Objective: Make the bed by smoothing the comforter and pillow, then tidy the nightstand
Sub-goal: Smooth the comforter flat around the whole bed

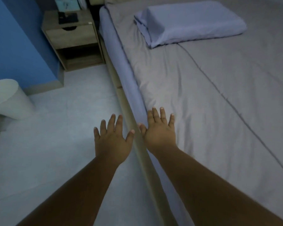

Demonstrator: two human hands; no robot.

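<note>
Both arms reach out, fingers spread, gripping nothing: left hand (113,141) over the floor (55,111), right hand (159,132) at the grey comforter's (203,95) near edge. Farther up lies the blue pillow (191,22); the wooden nightstand (72,38) stands beside the bed's head.

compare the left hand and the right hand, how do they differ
The left hand hovers above the floor; the right hand is over the edge of the comforter. The left hand sits lower in the view than the right hand. Both are open, fingers spread, palms down.
</note>
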